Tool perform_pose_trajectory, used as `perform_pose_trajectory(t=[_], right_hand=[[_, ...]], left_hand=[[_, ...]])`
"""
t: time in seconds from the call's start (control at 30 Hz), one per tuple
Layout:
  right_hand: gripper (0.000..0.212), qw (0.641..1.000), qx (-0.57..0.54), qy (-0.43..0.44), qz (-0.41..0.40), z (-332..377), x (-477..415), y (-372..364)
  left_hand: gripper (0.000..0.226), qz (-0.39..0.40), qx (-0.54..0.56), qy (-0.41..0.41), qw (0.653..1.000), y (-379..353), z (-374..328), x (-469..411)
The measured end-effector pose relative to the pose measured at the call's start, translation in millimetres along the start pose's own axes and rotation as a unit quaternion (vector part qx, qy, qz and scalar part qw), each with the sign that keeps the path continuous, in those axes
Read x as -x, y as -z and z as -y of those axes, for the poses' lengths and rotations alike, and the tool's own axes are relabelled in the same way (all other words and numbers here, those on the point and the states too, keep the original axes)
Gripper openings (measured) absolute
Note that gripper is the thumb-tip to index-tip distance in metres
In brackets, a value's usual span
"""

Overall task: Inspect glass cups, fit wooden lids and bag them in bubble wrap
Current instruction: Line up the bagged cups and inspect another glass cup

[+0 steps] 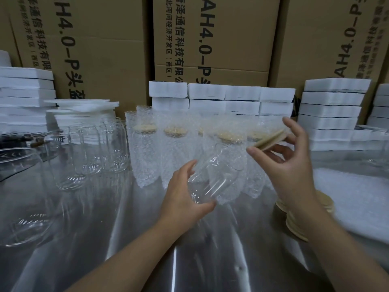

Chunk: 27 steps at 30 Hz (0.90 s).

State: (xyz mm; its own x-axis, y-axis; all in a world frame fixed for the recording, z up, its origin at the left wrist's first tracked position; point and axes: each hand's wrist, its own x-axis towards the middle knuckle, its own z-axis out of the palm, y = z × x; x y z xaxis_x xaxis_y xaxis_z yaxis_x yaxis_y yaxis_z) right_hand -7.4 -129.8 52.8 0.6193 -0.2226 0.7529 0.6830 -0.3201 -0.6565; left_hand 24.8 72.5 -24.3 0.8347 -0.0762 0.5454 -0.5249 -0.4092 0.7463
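My left hand (pixel 185 194) grips a clear glass cup (pixel 214 173) by its base and tilts it, mouth pointing up and to the right. Above and to the right of that mouth, my right hand (pixel 288 157) pinches a round wooden lid (pixel 269 139) between thumb and fingers. The lid and the cup are apart. Behind them stand several lidded cups in bubble wrap bags (pixel 172 152). Loose wooden lids (pixel 294 222) are stacked under my right forearm.
Bare glass cups (pixel 101 150) stand at the left on the steel table (pixel 147 239), one large cup (pixel 23 197) close by. A bubble wrap sheet (pixel 353 197) lies at right. White foam blocks (pixel 330 110) and cardboard boxes (pixel 210 39) line the back.
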Motion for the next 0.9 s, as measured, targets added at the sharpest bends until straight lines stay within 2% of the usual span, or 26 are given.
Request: perform_pose_trajectory(t=[0.13,0.33,0.5,0.67,0.9], right_hand=[[0.051,0.994,-0.108,0.009,0.025,-5,11,-17],[0.031,0.992,-0.096,-0.003,0.082,-8,25,-28],[0.046,0.993,-0.031,0.006,0.111,-4,29,-29],[0.049,0.991,0.019,0.013,0.136,0,33,-31],[0.052,0.992,-0.027,-0.010,0.121,-7,37,-33]], left_hand=[[0.098,0.017,-0.033,-0.027,0.999,-2,-2,3],[0.098,0.022,-0.039,-0.039,0.998,-2,-2,6],[0.097,0.017,-0.037,-0.037,0.998,-1,-3,6],[0.098,0.022,-0.060,-0.051,0.997,-1,-4,8],[0.098,0.012,-0.093,-0.070,0.993,-1,-4,12]])
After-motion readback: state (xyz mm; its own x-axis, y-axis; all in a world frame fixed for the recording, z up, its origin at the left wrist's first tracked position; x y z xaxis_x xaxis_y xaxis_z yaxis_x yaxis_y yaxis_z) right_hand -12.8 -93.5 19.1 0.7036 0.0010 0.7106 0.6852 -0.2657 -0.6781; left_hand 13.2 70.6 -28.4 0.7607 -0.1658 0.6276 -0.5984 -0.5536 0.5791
